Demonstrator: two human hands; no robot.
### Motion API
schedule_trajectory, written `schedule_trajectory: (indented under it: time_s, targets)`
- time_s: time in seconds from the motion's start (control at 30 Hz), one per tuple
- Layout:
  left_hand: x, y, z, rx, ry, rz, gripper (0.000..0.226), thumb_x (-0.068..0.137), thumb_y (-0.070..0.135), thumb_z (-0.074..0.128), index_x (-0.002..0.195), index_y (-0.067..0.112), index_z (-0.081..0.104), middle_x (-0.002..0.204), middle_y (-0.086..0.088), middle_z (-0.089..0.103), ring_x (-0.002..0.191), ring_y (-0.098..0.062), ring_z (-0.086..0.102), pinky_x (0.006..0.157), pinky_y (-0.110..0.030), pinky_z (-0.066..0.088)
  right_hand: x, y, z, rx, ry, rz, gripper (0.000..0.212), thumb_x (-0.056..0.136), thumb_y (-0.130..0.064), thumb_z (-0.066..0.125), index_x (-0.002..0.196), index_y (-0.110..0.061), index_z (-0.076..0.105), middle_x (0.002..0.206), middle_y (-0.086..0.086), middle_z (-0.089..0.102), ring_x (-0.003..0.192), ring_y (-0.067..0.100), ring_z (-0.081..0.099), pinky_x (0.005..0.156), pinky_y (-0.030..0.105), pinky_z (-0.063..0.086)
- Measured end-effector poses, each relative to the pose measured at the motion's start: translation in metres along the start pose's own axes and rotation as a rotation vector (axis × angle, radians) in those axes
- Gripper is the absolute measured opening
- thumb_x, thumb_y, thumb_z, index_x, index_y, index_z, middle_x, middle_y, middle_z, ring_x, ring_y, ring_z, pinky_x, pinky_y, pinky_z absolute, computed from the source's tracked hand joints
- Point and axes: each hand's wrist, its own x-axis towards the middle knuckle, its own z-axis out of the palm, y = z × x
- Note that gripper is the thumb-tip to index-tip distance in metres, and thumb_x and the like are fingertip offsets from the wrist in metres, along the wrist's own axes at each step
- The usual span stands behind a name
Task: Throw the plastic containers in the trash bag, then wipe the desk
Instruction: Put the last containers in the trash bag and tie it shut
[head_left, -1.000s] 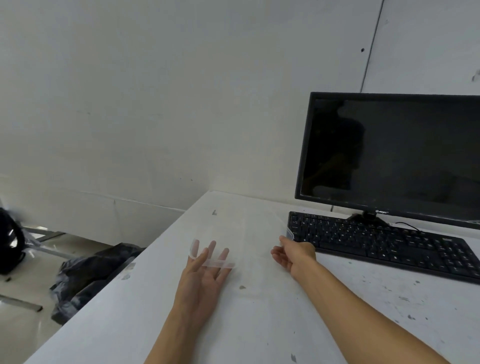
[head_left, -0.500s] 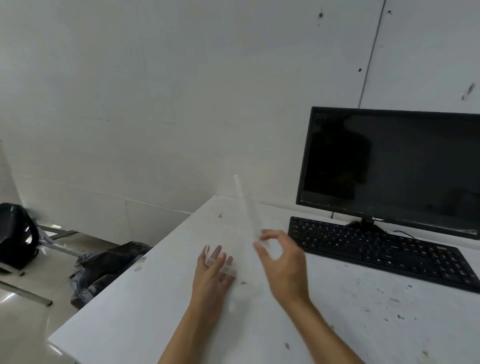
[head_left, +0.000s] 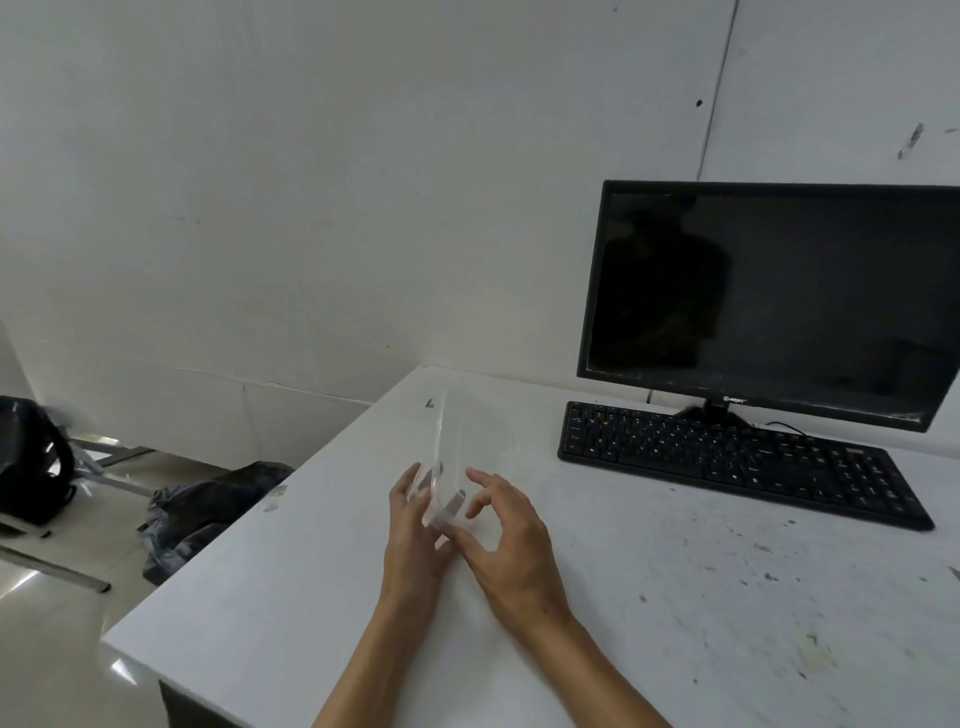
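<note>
Clear container (head_left: 470, 441); illegible logo (head_left: 734, 399) on monitor (head_left: 769, 291)

A dark monitor (head_left: 769, 296) stands behind a black keyboard (head_left: 737, 460); a black backpack (head_left: 31, 462) lies far left.
</note>
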Motion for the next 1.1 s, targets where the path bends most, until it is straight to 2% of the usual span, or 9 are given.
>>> schedule_trajectory:
  time_s: [0.17, 0.27, 0.47, 0.6, 0.67, 0.77, 0.87, 0.97, 1.1]
  targets:
    - [0.000, 0.001, 0.002, 0.004, 0.034, -0.021, 0.039, 0.087, 0.051, 0.057, 0.112, 0.021, 0.055, 0.133, 0.001, 0.066, 0.115, -0.030, 0.069, 0.087, -0.045, 0.056, -0.003, -0.002, -0.004, 0.012, -0.010, 0.046, 0.021, 0.087, -0.052, 0.067, 0.093, -0.042, 0.049, 0.132, -0.028, 0.055, 0.127, -0.010, 0.043, 0.096, 0.000, 0.029]
    - [0.000, 0.000, 0.000, 0.030, 0.036, -0.033, 0.047, 0.085, 0.051, 0.067, 0.115, 0.018, 0.053, 0.130, -0.002, 0.067, 0.114, -0.029, 0.069, 0.089, -0.046, 0.056, -0.004, 0.000, -0.005, -0.007, -0.022, 0.040, 0.022, 0.087, -0.055, 0.066, 0.097, -0.043, 0.050, 0.132, -0.029, 0.054, 0.127, -0.011, 0.042, 0.095, -0.001, 0.029]
    - [0.002, 0.002, -0.004, -0.033, 0.012, -0.081, 0.053, 0.080, 0.036, 0.070, 0.131, 0.035, 0.057, 0.128, -0.006, 0.067, 0.109, -0.028, 0.072, 0.086, -0.044, 0.057, -0.004, 0.003, -0.002, -0.027, -0.003, 0.033, 0.027, 0.087, -0.057, 0.066, 0.104, -0.039, 0.056, 0.133, -0.028, 0.055, 0.128, -0.010, 0.042, 0.094, -0.002, 0.029]
    - [0.002, 0.008, -0.002, -0.119, 0.042, -0.158, 0.043, 0.084, 0.039, 0.069, 0.120, 0.016, 0.062, 0.117, -0.012, 0.062, 0.100, -0.029, 0.074, 0.070, -0.040, 0.061, -0.004, 0.000, -0.003, -0.003, 0.006, 0.010, 0.030, 0.084, -0.060, 0.067, 0.101, -0.038, 0.057, 0.131, -0.028, 0.057, 0.127, -0.010, 0.043, 0.094, -0.001, 0.030]
    - [0.003, 0.012, -0.003, -0.134, 0.068, -0.254, 0.061, 0.083, 0.054, 0.064, 0.124, 0.009, 0.058, 0.106, -0.013, 0.062, 0.092, -0.029, 0.071, 0.076, -0.044, 0.058, -0.004, -0.003, -0.004, 0.016, -0.020, -0.038, 0.029, 0.083, -0.056, 0.070, 0.101, -0.036, 0.059, 0.129, -0.029, 0.058, 0.126, -0.007, 0.046, 0.095, 0.001, 0.031]
    - [0.003, 0.017, -0.006, -0.094, -0.077, -0.312, 0.075, 0.092, 0.061, 0.049, 0.137, 0.001, 0.050, 0.113, -0.021, 0.064, 0.103, -0.035, 0.064, 0.093, -0.049, 0.051, -0.006, -0.005, -0.004, 0.046, -0.041, -0.101, 0.026, 0.084, -0.047, 0.072, 0.102, -0.032, 0.060, 0.129, -0.028, 0.058, 0.124, -0.003, 0.049, 0.096, 0.004, 0.034]
    - [0.004, 0.017, -0.009, -0.155, -0.117, -0.334, 0.071, 0.086, 0.066, 0.053, 0.132, 0.012, 0.049, 0.120, -0.024, 0.067, 0.104, -0.037, 0.070, 0.087, -0.047, 0.058, -0.007, -0.006, -0.005, 0.088, -0.054, -0.115, 0.026, 0.085, -0.045, 0.073, 0.102, -0.031, 0.059, 0.131, -0.025, 0.058, 0.125, -0.002, 0.050, 0.097, 0.006, 0.037]
    - [0.002, 0.016, -0.009, -0.250, -0.162, -0.398, 0.070, 0.084, 0.067, 0.059, 0.132, 0.018, 0.046, 0.137, -0.029, 0.058, 0.116, -0.043, 0.065, 0.092, -0.053, 0.056, -0.008, -0.009, -0.005, 0.081, -0.060, -0.119, 0.031, 0.086, -0.054, 0.068, 0.105, -0.031, 0.059, 0.131, -0.024, 0.057, 0.127, -0.002, 0.049, 0.096, 0.005, 0.037]
    - [0.002, 0.012, -0.007, -0.123, -0.134, -0.252, 0.069, 0.063, 0.071, 0.076, 0.110, 0.021, 0.071, 0.113, -0.012, 0.075, 0.103, -0.030, 0.073, 0.084, -0.044, 0.060, -0.008, -0.012, -0.006, 0.033, -0.054, -0.141, 0.040, 0.084, -0.065, 0.061, 0.107, -0.033, 0.056, 0.133, -0.022, 0.055, 0.130, 0.000, 0.045, 0.101, 0.006, 0.034]
